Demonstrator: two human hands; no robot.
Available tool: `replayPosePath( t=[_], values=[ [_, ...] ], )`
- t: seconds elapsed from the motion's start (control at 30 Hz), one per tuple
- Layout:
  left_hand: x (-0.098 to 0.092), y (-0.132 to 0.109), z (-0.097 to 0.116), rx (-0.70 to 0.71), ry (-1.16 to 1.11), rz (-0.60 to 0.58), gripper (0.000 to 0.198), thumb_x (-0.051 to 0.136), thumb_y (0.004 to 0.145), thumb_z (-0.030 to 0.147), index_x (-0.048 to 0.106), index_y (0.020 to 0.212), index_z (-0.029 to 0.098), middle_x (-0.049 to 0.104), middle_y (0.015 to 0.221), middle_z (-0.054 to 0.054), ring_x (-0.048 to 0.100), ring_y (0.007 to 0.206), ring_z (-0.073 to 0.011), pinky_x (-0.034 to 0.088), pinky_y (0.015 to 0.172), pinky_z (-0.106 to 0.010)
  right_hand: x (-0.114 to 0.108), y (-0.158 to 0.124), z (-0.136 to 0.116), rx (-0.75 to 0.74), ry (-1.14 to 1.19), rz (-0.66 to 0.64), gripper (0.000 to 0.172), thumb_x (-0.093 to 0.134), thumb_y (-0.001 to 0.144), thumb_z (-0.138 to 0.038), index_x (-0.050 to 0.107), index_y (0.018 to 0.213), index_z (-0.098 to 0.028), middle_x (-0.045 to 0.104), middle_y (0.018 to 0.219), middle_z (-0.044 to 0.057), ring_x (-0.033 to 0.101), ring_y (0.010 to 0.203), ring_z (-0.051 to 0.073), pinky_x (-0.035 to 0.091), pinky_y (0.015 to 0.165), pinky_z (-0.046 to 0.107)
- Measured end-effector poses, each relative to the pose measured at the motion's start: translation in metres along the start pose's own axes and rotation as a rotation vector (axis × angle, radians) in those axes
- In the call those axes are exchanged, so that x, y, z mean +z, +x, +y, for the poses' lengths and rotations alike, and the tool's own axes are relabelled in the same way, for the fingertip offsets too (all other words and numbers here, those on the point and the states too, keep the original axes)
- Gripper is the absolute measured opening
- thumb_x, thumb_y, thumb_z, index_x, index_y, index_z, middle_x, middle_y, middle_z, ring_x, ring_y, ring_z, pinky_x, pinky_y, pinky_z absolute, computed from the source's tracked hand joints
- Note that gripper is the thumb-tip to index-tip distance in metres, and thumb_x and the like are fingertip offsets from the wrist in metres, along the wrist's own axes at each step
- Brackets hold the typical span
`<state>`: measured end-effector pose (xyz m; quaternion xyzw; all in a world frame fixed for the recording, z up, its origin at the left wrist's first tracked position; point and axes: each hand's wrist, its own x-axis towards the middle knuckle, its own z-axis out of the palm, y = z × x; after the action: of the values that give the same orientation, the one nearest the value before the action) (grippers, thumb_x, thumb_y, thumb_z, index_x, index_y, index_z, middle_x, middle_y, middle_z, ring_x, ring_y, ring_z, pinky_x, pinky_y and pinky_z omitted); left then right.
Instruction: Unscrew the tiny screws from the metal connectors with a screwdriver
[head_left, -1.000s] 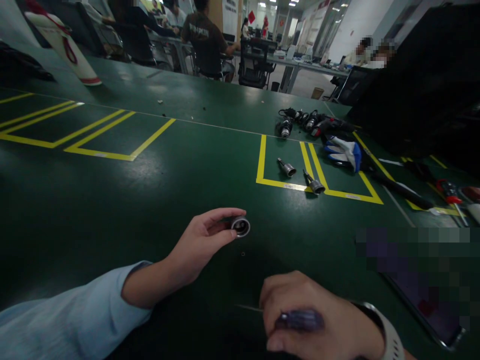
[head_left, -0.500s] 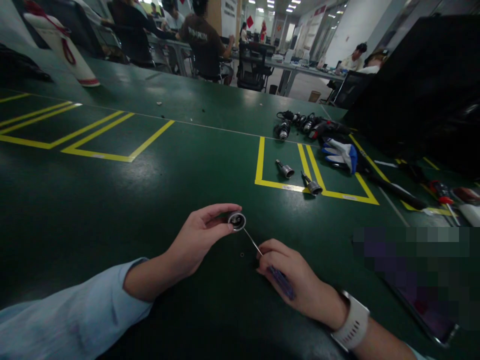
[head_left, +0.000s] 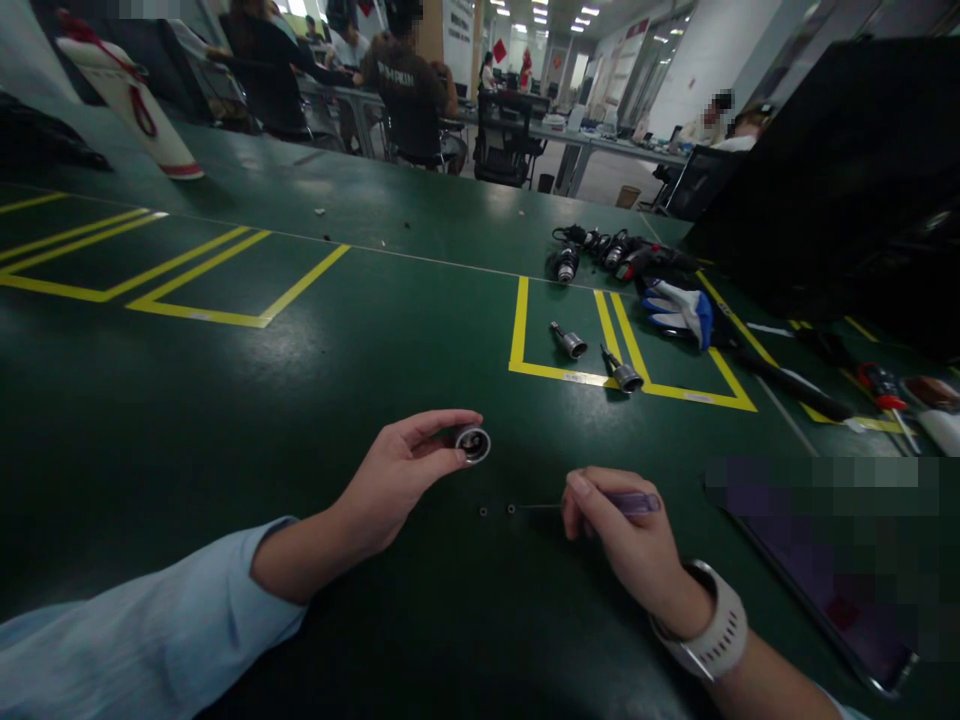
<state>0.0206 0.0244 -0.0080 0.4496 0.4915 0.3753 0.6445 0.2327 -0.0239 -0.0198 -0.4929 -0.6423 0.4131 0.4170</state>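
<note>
My left hand [head_left: 405,470] pinches a round metal cup-shaped part [head_left: 473,445] between thumb and fingers, its hollow end facing me. Small pieces show inside the cup, too small to name. My right hand [head_left: 619,530] is closed around the purple see-through handle of a thin screwdriver [head_left: 634,503]. The screwdriver's shaft points left, low over the table. At its tip is a tiny dark ring-shaped piece [head_left: 511,509]. A second tiny ring [head_left: 483,511] lies on the table just left of it, below the cup.
Two metal shafted cups [head_left: 571,345] [head_left: 626,375] lie by yellow tape [head_left: 517,325] on the green table [head_left: 420,350]. Behind are corded tools [head_left: 568,262] and a blue-white glove [head_left: 679,308]. A red-black screwdriver [head_left: 883,388] and a phone-like slab [head_left: 817,600] are at right.
My right hand has moved right with the screwdriver, whose tip has left the cup and swung down to the table. A second tiny ring now shows at the tip. My left hand stays put.
</note>
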Motion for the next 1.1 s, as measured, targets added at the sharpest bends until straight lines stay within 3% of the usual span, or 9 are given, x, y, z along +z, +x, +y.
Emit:
replayPosePath(
  t=[0.47,0.83,1.1],
  values=[
    [0.002,-0.003,-0.002,-0.016,-0.001,-0.046,0.033,0.063,0.068,0.012,0.064,0.101,0.019,0.068,0.104,-0.004,0.060,0.101,-0.0207,0.045,0.092,-0.036,0.005,0.002,-0.004,-0.010,-0.090,-0.040,0.040,0.046,0.088,-0.030,0.054,0.050,-0.017,0.050,0.046,-0.002,0.048,0.046,0.010,0.038,0.049,0.023],
    [0.023,-0.017,-0.016,0.027,0.024,-0.213,0.039,0.059,0.072,0.012,0.055,0.110,0.021,0.061,0.114,-0.004,0.057,0.105,-0.0198,0.045,0.094,-0.037,0.010,0.001,-0.003,-0.016,-0.073,-0.038,0.040,0.046,0.087,-0.031,0.054,0.050,-0.017,0.051,0.046,-0.002,0.048,0.047,0.010,0.038,0.050,0.024],
    [0.022,-0.020,-0.022,0.041,0.078,-0.281,0.042,0.054,0.075,0.007,0.049,0.114,0.022,0.056,0.118,-0.004,0.056,0.107,-0.0176,0.043,0.094,-0.033,0.005,0.001,-0.011,0.032,-0.038,-0.025,0.040,0.047,0.086,-0.034,0.055,0.051,-0.017,0.050,0.044,-0.002,0.048,0.044,0.010,0.036,0.047,0.023]
  ],
)
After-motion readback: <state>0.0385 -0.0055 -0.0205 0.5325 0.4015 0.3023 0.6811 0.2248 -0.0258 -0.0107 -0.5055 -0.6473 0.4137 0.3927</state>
